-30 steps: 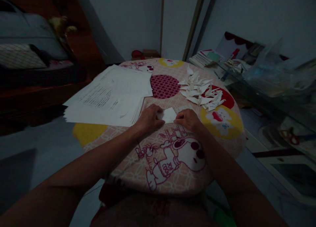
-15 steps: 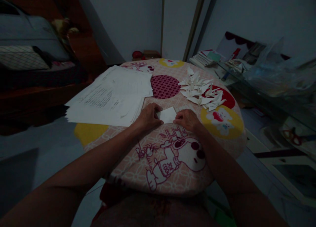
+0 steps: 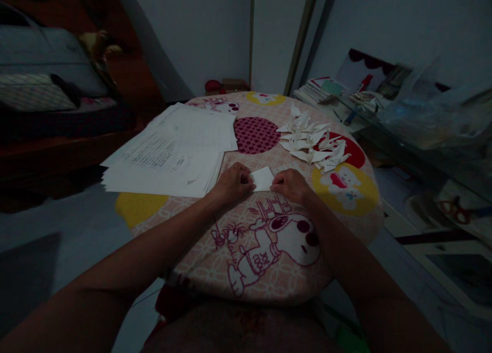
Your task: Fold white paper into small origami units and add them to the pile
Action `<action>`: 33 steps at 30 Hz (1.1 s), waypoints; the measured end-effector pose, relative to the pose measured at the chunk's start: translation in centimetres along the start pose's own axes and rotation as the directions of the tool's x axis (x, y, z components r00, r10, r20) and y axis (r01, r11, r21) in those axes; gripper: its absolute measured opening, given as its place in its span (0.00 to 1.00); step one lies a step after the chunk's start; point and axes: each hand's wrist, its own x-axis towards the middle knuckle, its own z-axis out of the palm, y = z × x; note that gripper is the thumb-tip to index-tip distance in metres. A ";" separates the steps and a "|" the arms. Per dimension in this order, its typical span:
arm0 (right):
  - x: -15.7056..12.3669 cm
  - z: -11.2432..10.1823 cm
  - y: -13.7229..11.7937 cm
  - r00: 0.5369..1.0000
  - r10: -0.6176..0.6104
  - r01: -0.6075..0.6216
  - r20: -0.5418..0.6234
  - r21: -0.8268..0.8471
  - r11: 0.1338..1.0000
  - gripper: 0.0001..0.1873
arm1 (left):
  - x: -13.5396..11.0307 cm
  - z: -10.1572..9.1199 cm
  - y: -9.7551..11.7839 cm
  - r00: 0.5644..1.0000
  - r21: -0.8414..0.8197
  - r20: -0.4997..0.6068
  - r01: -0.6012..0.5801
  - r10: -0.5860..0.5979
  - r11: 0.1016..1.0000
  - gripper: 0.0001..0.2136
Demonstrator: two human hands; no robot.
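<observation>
Gripping opposite edges of one small white paper (image 3: 263, 179) between them, left hand (image 3: 233, 183) and right hand (image 3: 291, 185) probably steady it, while stacked sheets (image 3: 180, 143) beyond the left and folded pieces (image 3: 315, 137) beyond the right seemingly leave working room.

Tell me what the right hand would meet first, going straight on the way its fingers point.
The small white paper: the right hand seems to touch its right edge, though the dim picture makes contact hard to confirm. Beyond the paper, roughly in line, comes the left hand.
</observation>
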 end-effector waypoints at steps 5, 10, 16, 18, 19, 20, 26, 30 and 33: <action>0.1 0.0 -0.4 1.000 0.016 -0.016 -0.001 -0.024 1.000 0.05 | 0.1 0.2 0.1 0.999 0.075 -0.002 -0.034 0.034 0.997 0.06; 0.2 -0.1 -0.8 0.999 0.047 -0.046 0.012 -0.053 0.998 0.06 | 0.3 0.3 0.2 1.000 0.103 0.002 -0.028 0.028 0.994 0.06; 0.3 0.1 0.1 1.000 -0.013 0.013 -0.005 -0.040 0.999 0.06 | 0.3 0.5 -0.2 0.999 0.098 -0.004 -0.051 0.052 0.994 0.07; 0.2 0.0 0.5 0.999 -0.036 0.036 0.007 -0.004 0.999 0.05 | 0.2 0.5 -0.2 0.998 0.099 -0.005 -0.055 0.056 0.994 0.07; 0.2 0.0 0.7 0.999 -0.045 0.045 0.012 0.014 0.999 0.04 | 0.2 0.5 -0.1 0.998 0.102 -0.004 -0.057 0.058 0.993 0.07; 0.2 -0.1 0.8 0.998 -0.056 0.056 0.018 0.028 0.998 0.04 | 0.1 0.5 -0.1 0.998 0.106 0.001 -0.060 0.060 0.993 0.06; 0.1 -0.5 0.6 0.996 -0.082 0.081 0.042 0.019 0.997 0.04 | 0.0 0.4 0.0 0.997 0.123 0.010 -0.080 0.079 0.989 0.06; 0.1 -0.6 0.5 0.994 -0.100 0.100 0.036 -0.009 0.995 0.05 | 0.0 0.4 0.1 0.998 0.128 0.010 -0.067 0.066 0.989 0.06; 0.2 -0.6 0.1 0.996 -0.074 0.076 0.058 -0.044 0.996 0.06 | -0.1 0.4 0.2 0.998 0.136 0.009 -0.057 0.057 0.989 0.06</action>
